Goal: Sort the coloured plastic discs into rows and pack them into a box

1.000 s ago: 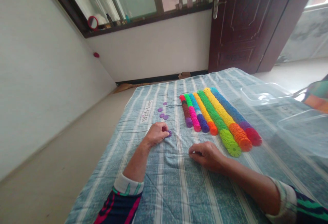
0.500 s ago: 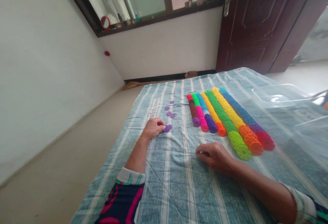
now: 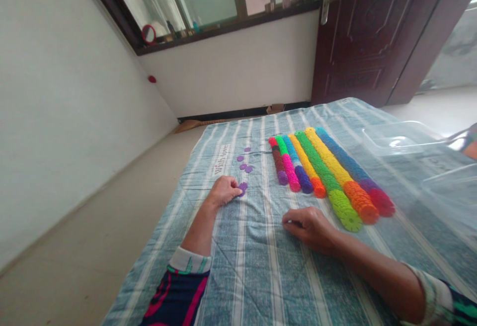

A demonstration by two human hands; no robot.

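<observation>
Barely anything moves: the left hand [image 3: 222, 192] stays curled, fingertips touching a purple disc [image 3: 243, 186] toward the bed's [image 3: 246, 276] left edge, the right hand [image 3: 309, 224] still loosely clenched.

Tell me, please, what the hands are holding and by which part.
The left hand pinches a purple disc by its near edge, flat on the blanket; the right hand is curled, contents hidden.

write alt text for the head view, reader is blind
A person's curled left hand touches a purple toy disc on a blue striped blanket, with a few more purple discs beyond it. The right hand rests curled on the blanket near seven side-by-side rows of stacked discs in many colours; a clear plastic box lies to the right.
</observation>
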